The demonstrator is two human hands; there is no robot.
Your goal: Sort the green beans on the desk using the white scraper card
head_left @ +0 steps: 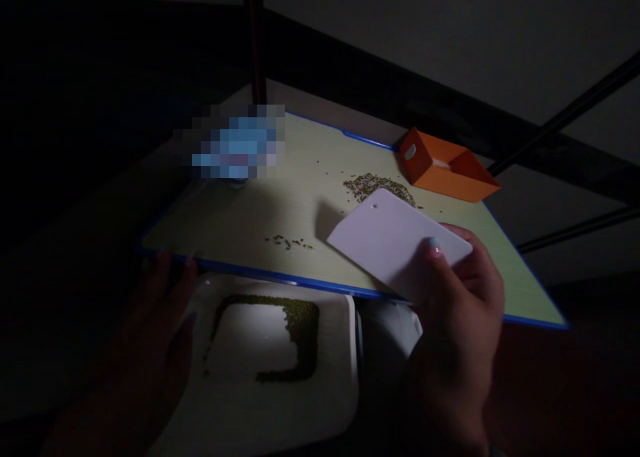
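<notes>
My right hand (463, 317) grips a flat white plastic scraper (387, 240) with a small hole in one corner, thumb on top. It is tilted above a pale board (235, 224) with a blue edge. Just beyond the scraper lies a pile of small greenish seeds (373, 182), and a few loose seeds (289, 242) are nearer the front edge. In the shadow at lower left, my left hand (160, 337) has its fingers apart beside a white tray (345, 364). More green seeds (306, 330) lie along the inner sides of the tray floor.
An orange open box (453, 170) stands at the board's far right corner. A blue object (245, 144), blurred by pixels, is at the far left. A dark upright pole (255, 44) rises behind the board. The surroundings are very dark.
</notes>
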